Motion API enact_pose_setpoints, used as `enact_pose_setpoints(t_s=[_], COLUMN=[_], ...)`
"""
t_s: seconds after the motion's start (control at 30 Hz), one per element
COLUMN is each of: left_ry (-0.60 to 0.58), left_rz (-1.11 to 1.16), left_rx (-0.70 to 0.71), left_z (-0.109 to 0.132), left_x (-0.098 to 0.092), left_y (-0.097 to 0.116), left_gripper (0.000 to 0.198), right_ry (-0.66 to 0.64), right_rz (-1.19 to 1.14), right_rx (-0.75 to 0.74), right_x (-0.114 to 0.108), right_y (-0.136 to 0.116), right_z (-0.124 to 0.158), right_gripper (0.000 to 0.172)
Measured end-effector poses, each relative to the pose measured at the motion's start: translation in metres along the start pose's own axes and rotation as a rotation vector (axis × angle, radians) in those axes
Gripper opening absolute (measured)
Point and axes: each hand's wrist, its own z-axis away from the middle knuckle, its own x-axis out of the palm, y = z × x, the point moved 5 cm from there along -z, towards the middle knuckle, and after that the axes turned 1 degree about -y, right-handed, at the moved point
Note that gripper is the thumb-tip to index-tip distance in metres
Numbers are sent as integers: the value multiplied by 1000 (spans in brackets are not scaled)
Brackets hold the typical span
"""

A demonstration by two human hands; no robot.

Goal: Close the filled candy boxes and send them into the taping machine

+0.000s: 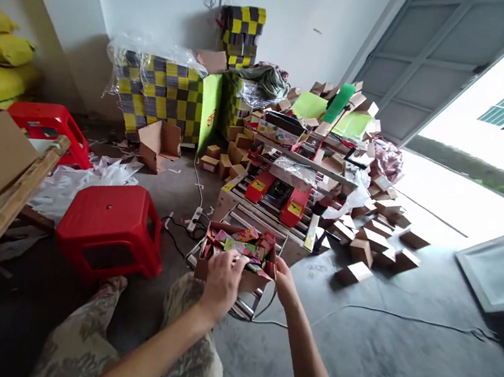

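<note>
A small open cardboard box [250, 282] sits on the near end of a roller conveyor [254, 217], filled with colourful, shiny packets [242, 248]. My left hand [222, 279] is over the box's near side, its fingers curled in at the packets. Whether it pinches a packet or the box's edge is hidden. My right hand [284, 281] grips the right wall of the box, its fingertips partly out of sight behind the cardboard.
Behind the box stands a carton-sealing machine [294, 205] with red side belts. Many small cartons [376, 237] lie piled to its right. Left are a red stool [105, 223] and a wood-edged table [3, 216]. A power strip [195, 219] and cables lie on the floor.
</note>
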Motion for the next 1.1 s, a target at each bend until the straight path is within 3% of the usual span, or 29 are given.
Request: enact_pose_setpoints(t_s=[0.07,0.13,0.2,0.27,0.33,0.43,0.53,0.7,0.8,0.93,1.03,1.1], left_ry=[153,198,118,9,-76,-191,-317,-601,-676,-658,-561,-491], left_rz=[40,132,295,441,504,527,497,333,286,289,215,162], left_rx=[-26,-99,-140,-124,-93,-20,53,201,169,98,-8,-103], left_z=[8,10,4,-6,-13,-18,-21,-33,-43,-53,-56,-56], left_x=[-16,-26,-24,-18,-14,-12,-15,-6,6,21,24,23], left_y=[-22,-56,-87,-106,-112,-105,-97,-92,-99,-106,-103,-98], left_gripper=[52,76,78,66,57,47,40,34,38,33,19,20], right_ry=[-101,-231,-303,-327,-361,-479,-564,-583,-590,-667,-759,-731], right_rz=[-42,-47,9,132,426,1040,1290,1362,1318,1162,963,745], right_rx=[-21,-53,-72,-95,-140,-205,-189,-141,-135,-106,-55,-14], right_x=[-8,-8,-4,4,18,46,68,83,84,73,59,52], right_y=[-16,-35,-50,-62,-69,-71,-65,-50,-50,-65,-74,-75], right_z=[11,17,13,0,-14,-29,-39,-49,-52,-51,-40,-31], right_gripper=[75,84,88,88,75,32,11,9,5,20,47,53])
